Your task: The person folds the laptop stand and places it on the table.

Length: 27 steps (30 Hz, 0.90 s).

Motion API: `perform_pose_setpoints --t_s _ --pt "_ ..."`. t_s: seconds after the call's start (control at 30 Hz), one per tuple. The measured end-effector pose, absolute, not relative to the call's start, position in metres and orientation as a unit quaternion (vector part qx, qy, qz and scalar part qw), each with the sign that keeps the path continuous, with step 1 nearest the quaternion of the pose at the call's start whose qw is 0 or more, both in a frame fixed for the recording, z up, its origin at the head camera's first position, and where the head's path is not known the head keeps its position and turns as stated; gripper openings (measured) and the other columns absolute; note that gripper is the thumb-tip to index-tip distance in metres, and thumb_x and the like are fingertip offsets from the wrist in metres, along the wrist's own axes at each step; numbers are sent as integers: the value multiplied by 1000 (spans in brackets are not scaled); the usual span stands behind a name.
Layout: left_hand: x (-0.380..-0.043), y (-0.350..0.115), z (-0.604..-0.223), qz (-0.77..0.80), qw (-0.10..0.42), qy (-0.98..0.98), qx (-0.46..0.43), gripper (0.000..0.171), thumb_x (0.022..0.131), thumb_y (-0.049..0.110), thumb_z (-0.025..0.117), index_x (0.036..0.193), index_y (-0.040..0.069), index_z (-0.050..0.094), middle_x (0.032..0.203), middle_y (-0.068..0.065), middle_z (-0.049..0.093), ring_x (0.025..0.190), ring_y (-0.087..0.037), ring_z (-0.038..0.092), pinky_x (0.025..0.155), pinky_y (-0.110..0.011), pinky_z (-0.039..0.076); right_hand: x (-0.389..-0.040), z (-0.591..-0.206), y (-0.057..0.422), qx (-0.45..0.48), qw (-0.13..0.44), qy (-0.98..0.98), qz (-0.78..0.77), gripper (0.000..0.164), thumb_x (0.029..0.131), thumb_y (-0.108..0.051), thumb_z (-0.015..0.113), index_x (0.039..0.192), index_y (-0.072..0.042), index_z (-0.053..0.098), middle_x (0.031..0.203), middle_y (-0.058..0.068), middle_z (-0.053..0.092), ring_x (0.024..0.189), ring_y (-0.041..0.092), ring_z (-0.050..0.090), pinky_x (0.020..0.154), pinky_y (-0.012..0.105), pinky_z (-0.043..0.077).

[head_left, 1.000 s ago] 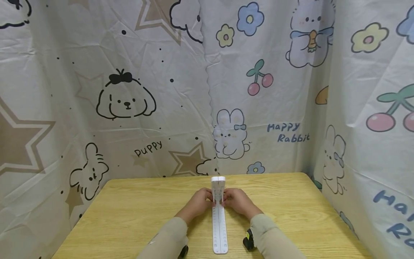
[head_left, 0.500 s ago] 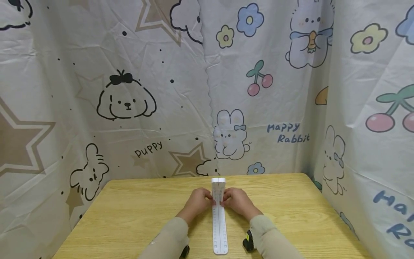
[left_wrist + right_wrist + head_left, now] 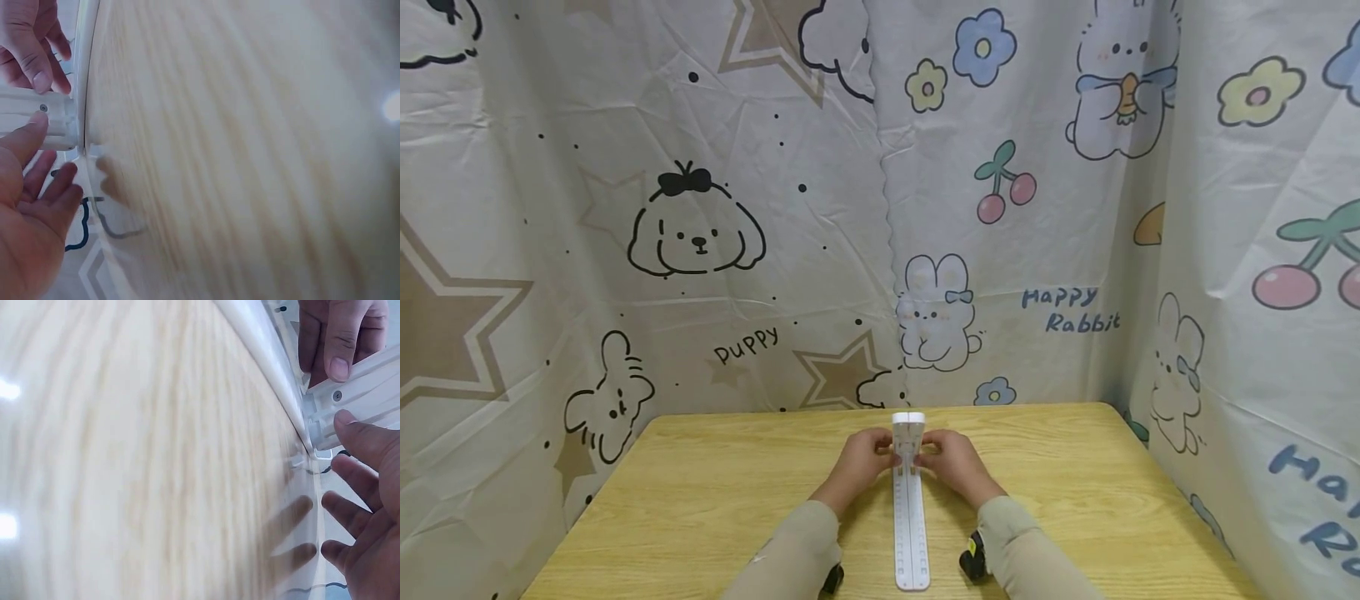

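A white plastic stand with a long, narrow, slotted base (image 3: 912, 533) lies lengthwise on the table. An upright part (image 3: 908, 427) rises at the base's far end. My left hand (image 3: 859, 468) pinches the upright from the left, its thumb on the near face. From the right, my right hand (image 3: 957, 467) pinches it the same way. In the left wrist view a small screw (image 3: 43, 107) shows on the white part between the two thumbs. The right wrist view has the remaining fingers (image 3: 350, 515) of my right hand spread below the part. The fingertips behind the upright are hidden.
The wooden table (image 3: 715, 500) extends to both sides of the stand. A curtain (image 3: 820, 250) printed with puppies, rabbits and stars hangs behind the table and along its sides. Black wrist devices (image 3: 974, 557) sit at the sleeve cuffs.
Both hands have shifted slightly upward on the upright, with the thumbs now higher on its near face. The stand stays in place. The head view has shifted a little.
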<state>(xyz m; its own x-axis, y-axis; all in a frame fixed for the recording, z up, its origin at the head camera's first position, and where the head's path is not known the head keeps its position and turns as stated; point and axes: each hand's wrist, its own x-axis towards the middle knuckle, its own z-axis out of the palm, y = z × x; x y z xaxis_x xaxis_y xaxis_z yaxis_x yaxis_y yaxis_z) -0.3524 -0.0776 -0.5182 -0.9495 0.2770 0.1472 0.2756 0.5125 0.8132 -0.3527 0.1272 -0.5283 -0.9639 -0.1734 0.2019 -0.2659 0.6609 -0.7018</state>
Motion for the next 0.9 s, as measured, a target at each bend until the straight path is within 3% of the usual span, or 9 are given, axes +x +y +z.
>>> perform_pose_setpoints --t_s 0.13,0.3,0.53,0.9 --pt "-353 -76 -518 486 -4 859 164 20 89 4 78 108 9 76 115 -7 75 117 -30 67 100 -48 55 -353 -529 126 122 59 -882 451 16 87 -14 82 103 -16 78 111 1 76 117 30 67 104 52 52" --pt "-354 -75 -518 491 -10 856 164 13 89 6 78 101 11 76 104 0 77 104 -20 69 93 -41 58 -353 -529 125 110 46 -862 493 11 89 -11 79 99 -13 77 102 0 77 103 20 69 93 43 57" --pt "-355 -76 -519 500 -27 850 165 10 87 2 79 95 7 77 97 -2 77 95 -17 70 87 -38 60 -355 -526 126 107 28 -860 498 4 89 -9 77 92 -11 78 94 0 77 82 13 61 76 29 53" --pt "-360 -87 -522 503 25 848 166 14 91 21 80 103 15 81 106 3 78 104 -15 69 98 -44 55 -359 -525 137 166 4 -863 477 11 91 -14 78 101 -12 80 104 1 78 100 15 69 96 44 56"
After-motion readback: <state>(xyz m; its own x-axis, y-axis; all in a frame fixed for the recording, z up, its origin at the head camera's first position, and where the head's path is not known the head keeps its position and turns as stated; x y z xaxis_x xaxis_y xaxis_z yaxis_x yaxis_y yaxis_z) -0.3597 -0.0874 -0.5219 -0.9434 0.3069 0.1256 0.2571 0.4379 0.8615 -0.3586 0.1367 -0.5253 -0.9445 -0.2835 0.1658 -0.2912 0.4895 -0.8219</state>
